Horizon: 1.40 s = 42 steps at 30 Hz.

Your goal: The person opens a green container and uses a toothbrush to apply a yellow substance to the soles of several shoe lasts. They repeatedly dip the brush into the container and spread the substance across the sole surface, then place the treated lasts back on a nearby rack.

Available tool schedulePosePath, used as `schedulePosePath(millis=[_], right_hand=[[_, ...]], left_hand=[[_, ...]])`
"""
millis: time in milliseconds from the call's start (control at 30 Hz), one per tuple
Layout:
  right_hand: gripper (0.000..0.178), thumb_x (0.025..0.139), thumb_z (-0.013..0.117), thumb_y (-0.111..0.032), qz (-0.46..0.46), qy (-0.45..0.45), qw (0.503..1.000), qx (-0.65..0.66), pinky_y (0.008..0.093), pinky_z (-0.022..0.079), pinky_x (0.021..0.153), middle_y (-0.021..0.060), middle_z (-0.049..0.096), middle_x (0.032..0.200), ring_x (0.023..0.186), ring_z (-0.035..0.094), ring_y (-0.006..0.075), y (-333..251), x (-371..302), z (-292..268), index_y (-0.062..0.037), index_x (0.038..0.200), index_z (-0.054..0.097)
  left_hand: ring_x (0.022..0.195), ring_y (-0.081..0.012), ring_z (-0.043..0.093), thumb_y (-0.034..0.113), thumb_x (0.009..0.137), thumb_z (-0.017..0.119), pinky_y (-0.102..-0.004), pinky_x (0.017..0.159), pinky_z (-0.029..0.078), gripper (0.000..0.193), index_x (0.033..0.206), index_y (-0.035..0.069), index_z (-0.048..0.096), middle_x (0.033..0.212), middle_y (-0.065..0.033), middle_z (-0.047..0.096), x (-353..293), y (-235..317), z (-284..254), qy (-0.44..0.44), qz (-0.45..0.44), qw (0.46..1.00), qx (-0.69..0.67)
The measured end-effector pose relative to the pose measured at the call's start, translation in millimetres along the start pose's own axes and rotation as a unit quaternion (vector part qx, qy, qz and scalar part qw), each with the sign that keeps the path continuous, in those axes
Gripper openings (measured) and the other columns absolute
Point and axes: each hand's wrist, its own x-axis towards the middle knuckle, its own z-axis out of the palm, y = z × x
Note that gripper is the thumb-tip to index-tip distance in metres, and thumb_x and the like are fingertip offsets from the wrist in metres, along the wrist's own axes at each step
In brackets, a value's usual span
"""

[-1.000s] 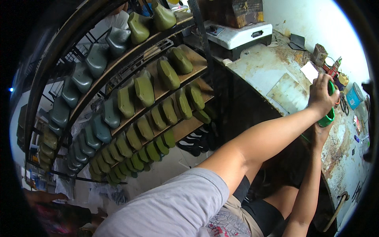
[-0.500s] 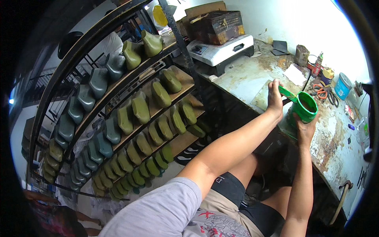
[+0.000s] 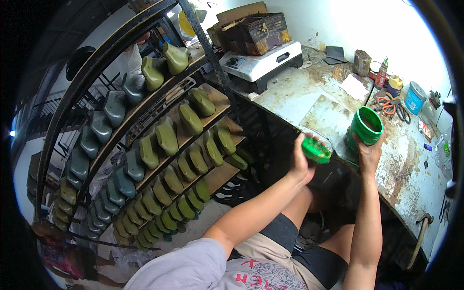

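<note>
My left hand point(image 3: 303, 158) grips a round green lid point(image 3: 317, 152) by its rim, just off the bench's front edge. Brownish smears mark the lid's face. Wrapped round an open green jar point(image 3: 355, 140) is my right hand point(image 3: 369, 153); the jar stands tilted slightly toward me at the bench edge, and brown stuff shows inside its mouth. Lid and jar are apart, the lid lower and to the left. The jar's base is partly hidden behind my right hand.
Scissors point(image 3: 386, 105), a blue tub point(image 3: 416, 98) and a red bottle point(image 3: 382, 75) stand past the jar on the stained bench point(image 3: 285, 104). A hammer point(image 3: 419, 239) hangs at the right edge. A rack of shoe lasts point(image 3: 166, 137) fills the left; a person point(image 3: 67, 258) is lower left.
My left hand has come down and toward me with the lid, turning its face into view. The jar stays in my right hand, nearly in place. The whole view has shifted slightly.
</note>
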Motion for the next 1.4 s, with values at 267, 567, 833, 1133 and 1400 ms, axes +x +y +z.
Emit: schedulePosePath(millis=[267, 567, 833, 1133, 1400], right_hand=[[0.077, 0.083, 0.087, -0.036, 0.010, 0.003, 1.000, -0.027, 0.0400, 0.050, 0.100, 0.0137, 0.067, 0.127, 0.115, 0.066, 0.0276, 3, 1, 3, -0.0076, 0.142, 0.047], [0.080, 0.072, 0.094, -0.038, 0.011, 0.011, 1.000, 0.001, 0.0420, 0.052, 0.098, 0.0180, 0.067, 0.121, 0.113, 0.067, 0.0319, 5, 0, 4, -0.0050, 0.131, 0.051], [0.115, 0.076, 0.090, -0.037, 0.006, -0.002, 0.994, -0.105, 0.0447, 0.039, 0.116, 0.0312, 0.046, 0.148, 0.141, 0.045, 0.0427, -27, -16, -13, 0.0038, 0.158, 0.021], [0.090, 0.082, 0.087, -0.031, 0.183, -0.201, 0.962, 0.006, 0.0414, 0.044, 0.110, 0.0208, 0.057, 0.139, 0.132, 0.056, 0.0341, -67, -200, -68, -0.0074, 0.155, 0.040], [0.107, 0.075, 0.091, -0.032, 0.165, -0.251, 0.954, 0.000, 0.0432, 0.036, 0.120, 0.0216, 0.050, 0.149, 0.142, 0.048, 0.0324, -60, -227, -52, -0.0047, 0.159, 0.032]], left_hand=[[0.115, -0.0342, 0.064, 0.049, 0.102, 0.054, -0.0613, 0.099, 0.053, 0.044, 0.119, 0.010, 0.066, 0.115, -0.0126, 0.069, -82, 9, -57, -0.003, -0.155, 0.985, -0.070], [0.120, -0.0410, 0.062, 0.053, 0.100, 0.055, -0.0657, 0.103, 0.049, 0.050, 0.122, 0.009, 0.062, 0.122, -0.0157, 0.067, -109, -27, -84, 0.041, -0.296, 0.954, -0.008], [0.123, -0.0402, 0.059, 0.050, 0.102, 0.050, -0.0662, 0.104, 0.047, 0.048, 0.125, 0.009, 0.061, 0.125, -0.0149, 0.065, -104, -30, -103, 0.031, -0.312, 0.950, -0.003], [0.140, -0.0401, 0.048, 0.038, 0.098, 0.053, -0.0595, 0.116, 0.040, 0.054, 0.142, 0.007, 0.051, 0.151, -0.0179, 0.051, -99, -37, -98, -0.049, -0.299, 0.952, -0.035], [0.143, -0.0352, 0.047, 0.029, 0.094, 0.049, -0.0506, 0.119, 0.040, 0.057, 0.146, 0.006, 0.049, 0.159, -0.0189, 0.044, -100, -36, -92, -0.064, -0.309, 0.949, -0.016]])
